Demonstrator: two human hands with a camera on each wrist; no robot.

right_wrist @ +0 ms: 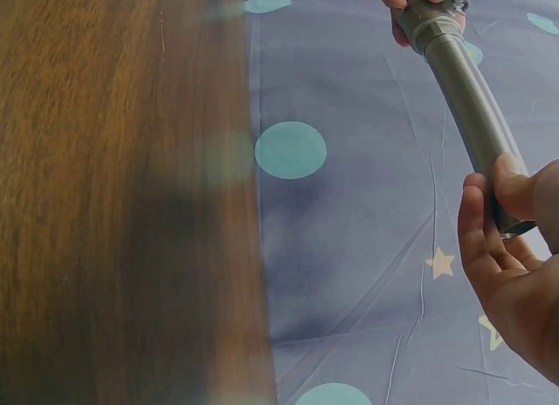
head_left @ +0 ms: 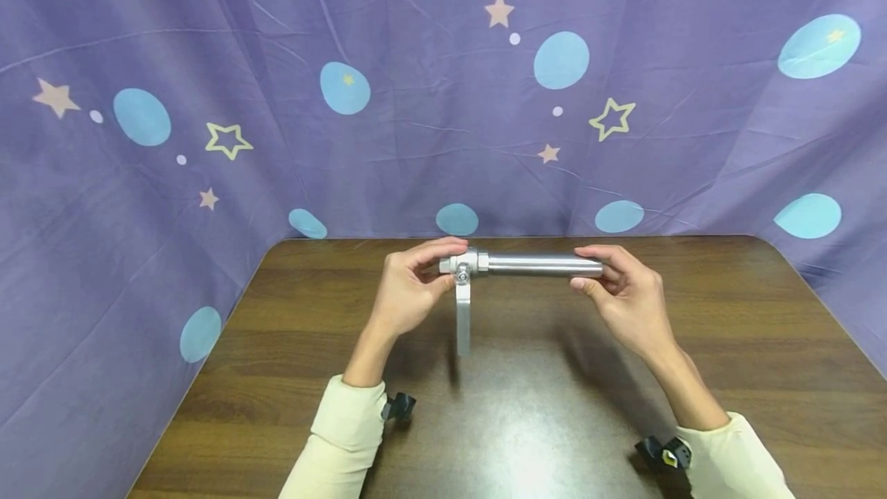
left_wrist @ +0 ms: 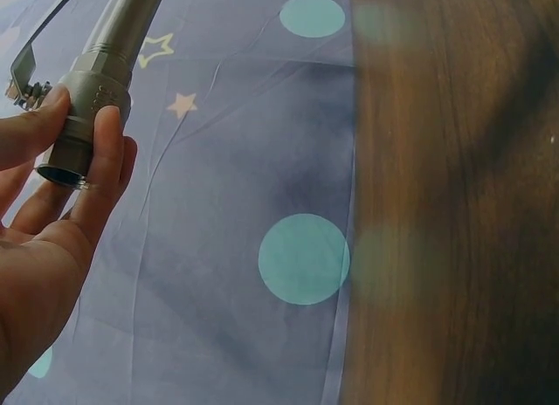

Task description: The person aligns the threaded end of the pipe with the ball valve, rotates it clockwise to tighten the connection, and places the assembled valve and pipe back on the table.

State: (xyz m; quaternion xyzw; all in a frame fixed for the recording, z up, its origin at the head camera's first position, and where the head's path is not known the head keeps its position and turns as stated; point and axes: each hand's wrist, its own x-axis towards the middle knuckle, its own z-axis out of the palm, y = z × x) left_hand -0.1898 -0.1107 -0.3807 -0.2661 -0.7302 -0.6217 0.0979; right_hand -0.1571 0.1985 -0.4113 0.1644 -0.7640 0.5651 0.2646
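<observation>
A silver ball valve [head_left: 473,259] is joined end to end with a straight metal pipe [head_left: 533,264], and both are held level above the table. My left hand [head_left: 409,287] grips the valve body between thumb and fingers at its free end. From the valve, a flat lever handle [head_left: 463,322] points toward me. My right hand [head_left: 630,295] pinches the far end of the pipe with thumb and fingers. In the left wrist view the valve's open threaded end [left_wrist: 63,173] faces the palm. The right wrist view shows the pipe's end [right_wrist: 515,226] between thumb and fingers.
Beneath the hands lies a brown wood-grain table [head_left: 291,360] with a bright glare spot near the front. A purple curtain [head_left: 430,98] with stars and blue dots stands behind it and at both sides. Black wrist devices [head_left: 398,406] sit at both cuffs.
</observation>
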